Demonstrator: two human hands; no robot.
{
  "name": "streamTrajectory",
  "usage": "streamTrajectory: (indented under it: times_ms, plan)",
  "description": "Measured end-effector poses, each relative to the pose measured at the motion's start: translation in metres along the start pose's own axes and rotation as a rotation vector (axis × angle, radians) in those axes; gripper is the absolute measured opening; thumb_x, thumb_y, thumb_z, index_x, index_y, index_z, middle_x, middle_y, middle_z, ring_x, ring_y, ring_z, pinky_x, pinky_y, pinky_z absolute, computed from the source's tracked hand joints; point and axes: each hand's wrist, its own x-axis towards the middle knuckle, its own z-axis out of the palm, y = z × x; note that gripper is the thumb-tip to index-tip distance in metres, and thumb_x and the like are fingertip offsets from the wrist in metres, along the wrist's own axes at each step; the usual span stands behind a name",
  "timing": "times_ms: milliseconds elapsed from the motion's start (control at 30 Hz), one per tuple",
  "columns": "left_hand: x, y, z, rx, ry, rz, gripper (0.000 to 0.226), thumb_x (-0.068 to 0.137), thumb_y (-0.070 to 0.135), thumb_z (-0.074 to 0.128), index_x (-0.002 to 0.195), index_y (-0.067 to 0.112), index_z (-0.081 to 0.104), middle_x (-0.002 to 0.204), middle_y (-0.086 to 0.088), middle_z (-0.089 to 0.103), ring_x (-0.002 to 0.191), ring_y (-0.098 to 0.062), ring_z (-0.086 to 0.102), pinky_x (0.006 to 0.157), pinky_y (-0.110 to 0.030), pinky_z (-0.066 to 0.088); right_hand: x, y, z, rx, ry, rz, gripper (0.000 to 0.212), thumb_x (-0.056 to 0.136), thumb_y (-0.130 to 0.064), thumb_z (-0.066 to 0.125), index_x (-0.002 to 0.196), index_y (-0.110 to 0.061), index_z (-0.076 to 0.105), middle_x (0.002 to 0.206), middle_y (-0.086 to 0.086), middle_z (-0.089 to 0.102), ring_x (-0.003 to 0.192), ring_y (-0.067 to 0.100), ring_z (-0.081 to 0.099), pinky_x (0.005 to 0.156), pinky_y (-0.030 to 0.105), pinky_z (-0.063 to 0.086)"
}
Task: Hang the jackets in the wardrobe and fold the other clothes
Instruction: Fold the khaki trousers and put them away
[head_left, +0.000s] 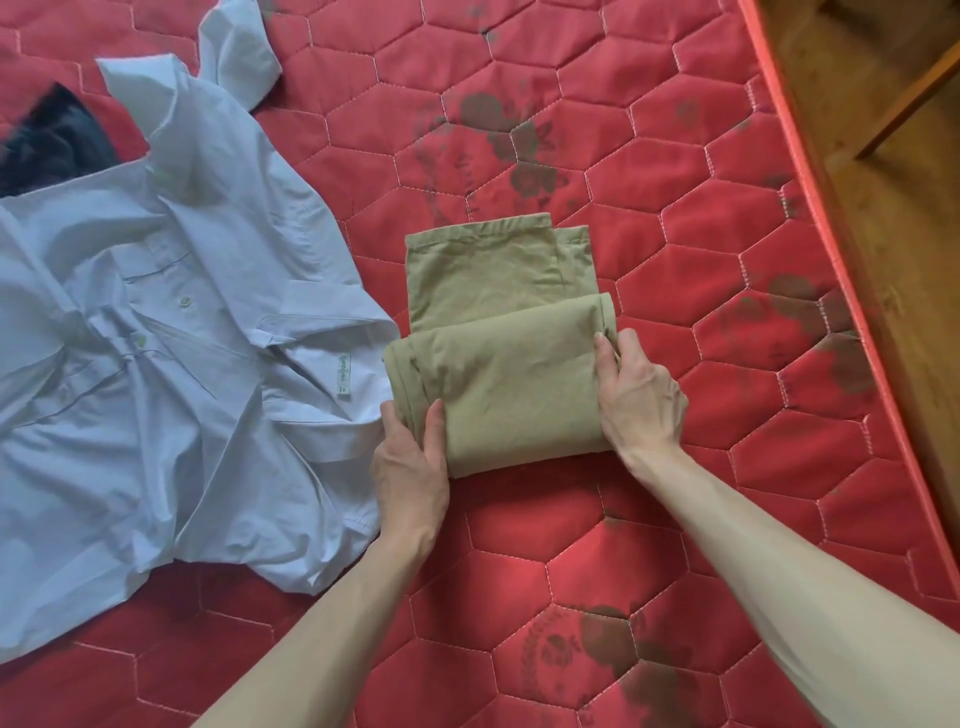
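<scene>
I have the khaki cotton trousers (498, 358) in front of me on the red quilted mattress (675, 218), folded over themselves into a thick wad with a thinner single layer reaching away from me. My left hand (410, 467) grips the near left corner, thumb on top and fingers tucked under the layers; my right hand (636, 395) holds the right edge, thumb pressed on the top fold and fingers curled round the side.

The cloth looks soft and limp, light enough, with no stiffness of its own, so I judge the stack will slump or slide open if I lift it from one side only. Holding both outer edges, where the layers bunch thickest, seems the safest place to keep them together.

The pale blue button-up shirt (171, 332) lies spread and rumpled just to my left, its hem touching the trousers' left edge by my left hand. It is not yet folded.
</scene>
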Motion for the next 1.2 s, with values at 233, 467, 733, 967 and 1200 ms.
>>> streamTrajectory:
  times_ms: [233, 467, 733, 967, 1200]
  plan:
    - [0.008, 0.000, 0.000, 0.244, -0.033, 0.062, 0.056, 0.102, 0.052, 0.043, 0.127, 0.003, 0.046, 0.074, -0.022, 0.068, 0.077, -0.047, 0.068, 0.067, -0.039, 0.033, -0.023, 0.005, 0.006, 0.028, 0.084, 0.134, 0.039, 0.111, -0.043, 0.037, 0.101, -0.008, 0.052, 0.077, 0.029, 0.068, 0.073, 0.052, 0.064, 0.062, 0.043, 0.033]
    - [0.011, -0.005, -0.005, 0.254, -0.106, 0.146, 0.038, 0.103, 0.050, 0.041, 0.102, 0.012, 0.043, 0.077, -0.017, 0.068, 0.079, -0.046, 0.068, 0.064, -0.042, 0.038, -0.049, 0.016, 0.004, 0.211, 0.179, 0.159, 0.043, 0.111, -0.032, 0.040, 0.091, 0.003, 0.056, 0.078, 0.027, 0.060, 0.081, 0.047, 0.058, 0.076, 0.051, 0.041]
    - [0.013, -0.001, -0.006, 0.329, -0.127, 0.170, 0.037, 0.105, 0.050, 0.044, 0.104, 0.013, 0.043, 0.070, -0.012, 0.061, 0.077, -0.045, 0.068, 0.063, -0.038, 0.034, -0.046, 0.013, 0.004, 0.097, 0.321, -0.011, 0.038, 0.103, -0.013, 0.054, 0.138, 0.000, 0.054, 0.136, 0.022, 0.056, 0.129, 0.038, 0.050, 0.109, 0.047, 0.037]
    - [0.007, -0.002, -0.009, 0.367, -0.105, 0.385, 0.064, 0.104, 0.036, 0.046, 0.158, 0.008, 0.026, 0.148, -0.020, 0.043, 0.127, -0.037, 0.052, 0.101, -0.047, 0.045, -0.055, 0.019, 0.019, -0.124, -0.007, -0.421, 0.075, 0.103, -0.059, 0.040, 0.166, -0.022, 0.025, 0.175, 0.006, 0.013, 0.162, 0.024, 0.006, 0.130, 0.048, 0.015]
    - [0.013, -0.021, -0.023, 0.727, -0.290, 0.923, 0.108, 0.089, 0.064, 0.057, 0.162, -0.005, 0.016, 0.172, -0.025, 0.005, 0.161, -0.039, 0.006, 0.130, -0.051, 0.012, -0.052, 0.027, 0.019, -0.160, -0.029, -0.476, 0.087, 0.101, -0.069, 0.034, 0.167, -0.016, 0.017, 0.175, 0.014, 0.003, 0.162, 0.031, 0.002, 0.131, 0.050, 0.009]
